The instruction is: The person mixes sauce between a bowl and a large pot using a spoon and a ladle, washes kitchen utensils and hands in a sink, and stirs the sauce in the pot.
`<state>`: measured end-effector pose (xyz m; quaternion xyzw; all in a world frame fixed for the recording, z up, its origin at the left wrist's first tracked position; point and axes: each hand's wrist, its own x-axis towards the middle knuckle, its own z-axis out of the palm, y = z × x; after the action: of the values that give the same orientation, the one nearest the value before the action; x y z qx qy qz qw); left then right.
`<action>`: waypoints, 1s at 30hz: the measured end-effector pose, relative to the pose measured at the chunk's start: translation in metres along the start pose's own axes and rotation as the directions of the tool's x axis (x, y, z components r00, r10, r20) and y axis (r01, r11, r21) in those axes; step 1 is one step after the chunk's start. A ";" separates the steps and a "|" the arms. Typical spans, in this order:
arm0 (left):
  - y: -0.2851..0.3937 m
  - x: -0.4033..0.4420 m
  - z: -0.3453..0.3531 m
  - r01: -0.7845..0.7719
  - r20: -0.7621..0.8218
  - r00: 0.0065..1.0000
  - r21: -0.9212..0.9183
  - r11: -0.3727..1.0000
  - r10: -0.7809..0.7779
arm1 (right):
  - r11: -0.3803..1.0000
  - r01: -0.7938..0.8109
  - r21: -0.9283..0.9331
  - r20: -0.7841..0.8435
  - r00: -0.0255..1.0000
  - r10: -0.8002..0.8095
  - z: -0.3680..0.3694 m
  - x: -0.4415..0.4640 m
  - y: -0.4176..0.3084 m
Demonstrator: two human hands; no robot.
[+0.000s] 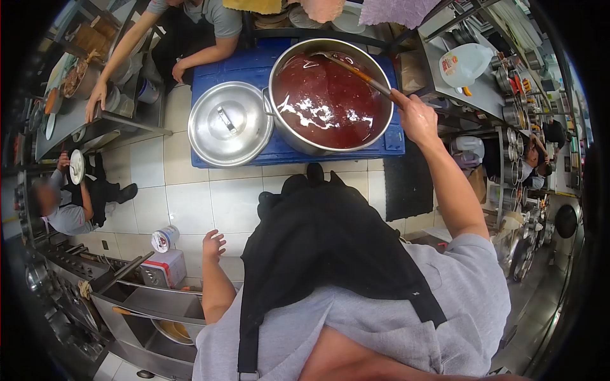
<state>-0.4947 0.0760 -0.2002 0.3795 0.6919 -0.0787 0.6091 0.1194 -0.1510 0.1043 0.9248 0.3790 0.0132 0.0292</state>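
My right hand is closed around the wooden handle of a long metal spoon. The spoon's head lies at the far side of a large steel pot, partly sunk in dark red liquid; whether it is a ladle I cannot tell. The pot stands on a blue chest-like surface. A round metal lid with a bar handle rests flat to the pot's left. Down at my left side, my left hand hangs in the air with its fingers apart, holding nothing.
A co-worker leans in at the back left, one arm over a metal table. Another person at the far left holds a white plate. A tub sits on a box beside the stove. A plastic jug stands on the right shelf.
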 end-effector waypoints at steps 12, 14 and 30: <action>0.015 0.000 -0.005 -0.020 -0.005 1.000 0.050 0.999 0.020 | 0.985 0.155 -0.082 0.060 0.987 -0.150 0.053 0.044 -0.035; 0.021 -0.002 -0.003 -0.035 -0.008 0.999 0.066 0.997 0.035 | 0.980 0.180 -0.081 0.115 0.979 -0.170 0.062 0.058 -0.046; -0.014 0.007 0.022 0.014 0.073 0.997 0.046 0.999 -0.017 | 0.968 0.226 0.112 0.406 0.879 -0.252 0.065 0.022 -0.118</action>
<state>-0.4859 0.0569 -0.2170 0.3847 0.6700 -0.1132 0.6247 0.0555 -0.0550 0.0322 0.8529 0.4753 -0.1997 0.0823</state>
